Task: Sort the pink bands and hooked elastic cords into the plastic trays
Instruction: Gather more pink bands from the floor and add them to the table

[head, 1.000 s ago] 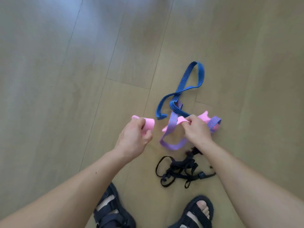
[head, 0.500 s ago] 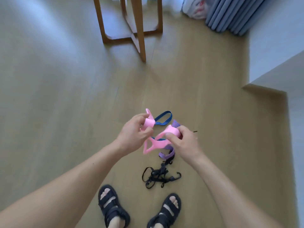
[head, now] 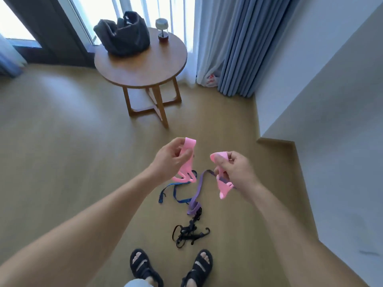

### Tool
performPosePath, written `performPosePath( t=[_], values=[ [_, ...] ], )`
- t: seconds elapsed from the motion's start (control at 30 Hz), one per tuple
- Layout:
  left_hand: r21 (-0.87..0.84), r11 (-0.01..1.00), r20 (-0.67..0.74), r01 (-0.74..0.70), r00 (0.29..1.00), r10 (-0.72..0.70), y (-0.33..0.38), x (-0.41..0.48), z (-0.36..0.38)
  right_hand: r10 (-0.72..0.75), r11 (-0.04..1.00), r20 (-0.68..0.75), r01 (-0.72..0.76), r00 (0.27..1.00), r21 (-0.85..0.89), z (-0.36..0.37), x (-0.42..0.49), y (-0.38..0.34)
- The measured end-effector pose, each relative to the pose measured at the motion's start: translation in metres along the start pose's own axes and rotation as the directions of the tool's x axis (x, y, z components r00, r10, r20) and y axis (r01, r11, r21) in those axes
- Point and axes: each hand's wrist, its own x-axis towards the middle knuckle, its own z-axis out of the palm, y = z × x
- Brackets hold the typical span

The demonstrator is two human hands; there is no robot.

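Observation:
My left hand [head: 170, 160] pinches one pink band [head: 186, 162] that hangs down in loops. Another pink band [head: 222, 185] dangles from my right hand [head: 236, 170], which is closed on it. Both hands are raised above the floor, a little apart. Below them on the floor lie a blue elastic cord [head: 176, 193], a purple cord [head: 196, 193] and a tangle of black hooked cords [head: 188, 233]. No plastic tray is in view.
A round wooden table [head: 143, 67] stands ahead with a dark bag [head: 124, 34] and a small jar [head: 162, 30] on it. Blue curtains [head: 238, 48] hang at the back right; a white wall [head: 331, 121] juts out on the right. My sandalled feet [head: 172, 268] are at the bottom.
The view tilted up from the floor to the room. My right hand lifted a pink band off the pile, and both hands rose and moved apart, each holding one.

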Motion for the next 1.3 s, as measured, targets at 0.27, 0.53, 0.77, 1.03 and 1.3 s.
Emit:
performPosePath(
  t=[0.27, 0.53, 0.77, 1.03, 1.3],
  values=[
    [0.006, 0.982, 0.096, -0.188, 0.978, 0.186, 0.070, -0.038, -0.003, -0.319, 0.948, -0.057, 0.319, 0.946, -0.008, -0.041, -0.082, -0.059],
    [-0.019, 0.923, 0.153, -0.385, 0.911, 0.383, 0.122, -0.054, 0.000, -0.326, 0.942, -0.399, 0.330, 0.857, -0.059, -0.030, -0.133, -0.087],
    [-0.136, 0.887, 0.390, -0.440, 0.800, 0.457, 0.141, -0.082, 0.005, -0.214, 0.970, -0.434, 0.243, 0.875, 0.011, -0.014, -0.181, -0.087],
    [-0.035, 0.801, 0.515, -0.598, 0.676, 0.528, 0.148, -0.110, 0.020, -0.197, 0.913, -0.525, 0.350, 0.828, 0.209, 0.009, -0.243, -0.075],
    [-0.092, 0.828, 0.520, -0.553, 0.682, 0.514, 0.153, -0.150, 0.058, -0.077, 0.985, -0.561, 0.149, 0.824, 0.084, 0.029, -0.324, -0.020]
  ],
)
